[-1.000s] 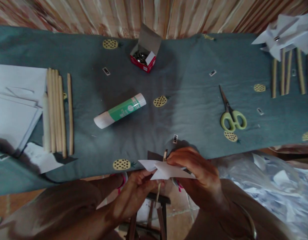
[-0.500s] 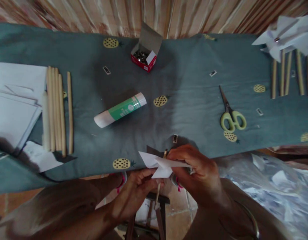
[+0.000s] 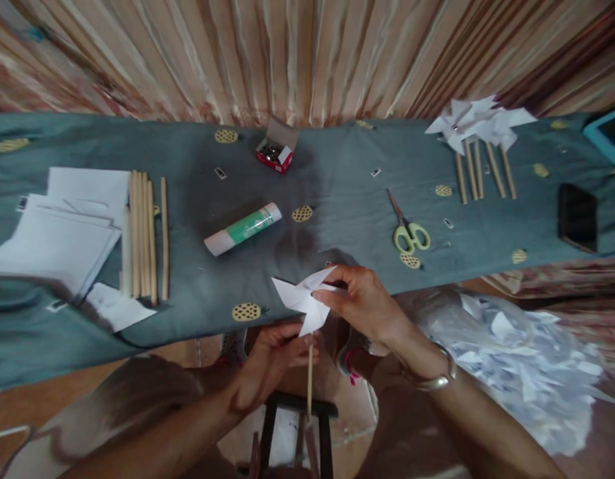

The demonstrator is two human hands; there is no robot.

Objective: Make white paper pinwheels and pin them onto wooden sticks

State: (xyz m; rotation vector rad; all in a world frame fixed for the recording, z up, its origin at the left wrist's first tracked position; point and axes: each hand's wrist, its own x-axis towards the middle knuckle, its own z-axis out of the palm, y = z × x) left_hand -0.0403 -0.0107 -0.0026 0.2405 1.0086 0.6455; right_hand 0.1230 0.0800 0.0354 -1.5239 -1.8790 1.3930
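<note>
Low centre of the frame: the right hand [image 3: 367, 303] pinches the paper pinwheel [image 3: 300, 299] at its middle, and the left hand [image 3: 267, 359] grips the stick [image 3: 310, 379] beneath. It seems best to hold the stick upright and press gently.

Cloth [image 3: 347, 199] ahead of my right hand [image 3: 368, 303] lies open between glue stick [image 3: 243, 228] and scissors [image 3: 409, 231]. Leftward, stick bundle [image 3: 142, 243] and paper stack [image 3: 58, 236] block the way. Pin box [image 3: 276, 148] stands at far edge; phone [image 3: 578, 216] lies far right.
</note>
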